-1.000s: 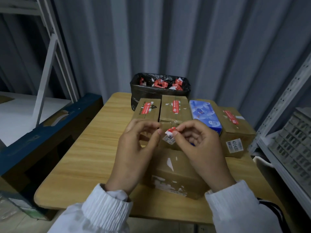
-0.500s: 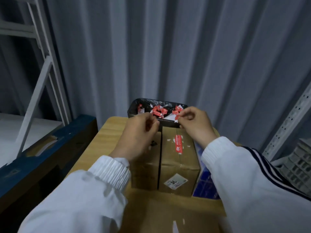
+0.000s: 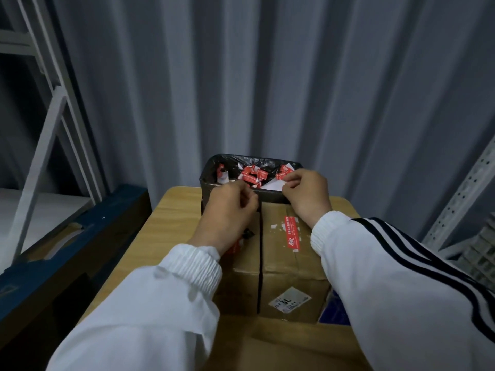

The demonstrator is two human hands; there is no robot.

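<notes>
A bin with a black liner (image 3: 211, 170) stands at the far edge of the wooden table (image 3: 171, 226) and holds several crumpled red and white label scraps (image 3: 251, 174). My right hand (image 3: 305, 194) reaches over the bin's near rim and pinches a red and white label scrap (image 3: 284, 170) at its fingertips. My left hand (image 3: 230, 207) hovers beside it at the rim, fingers curled, with nothing visible in it. Below my hands two cardboard boxes stand side by side. The right box (image 3: 289, 263) bears a red sticker strip (image 3: 291, 231) and a white "3L" label (image 3: 290, 301).
The left cardboard box (image 3: 241, 279) is partly hidden by my left wrist. A blue box (image 3: 333, 310) peeks out by my right sleeve. A larger carton (image 3: 281, 346) lies nearest me. Metal shelving (image 3: 53, 116) and a dark blue frame (image 3: 80, 231) flank the left; a perforated upright (image 3: 458, 196) stands right.
Both hands moved from above the near carton out to the bin at the table's far edge, the right hand carrying the peeled label scrap. The camera tilted up and forward.
</notes>
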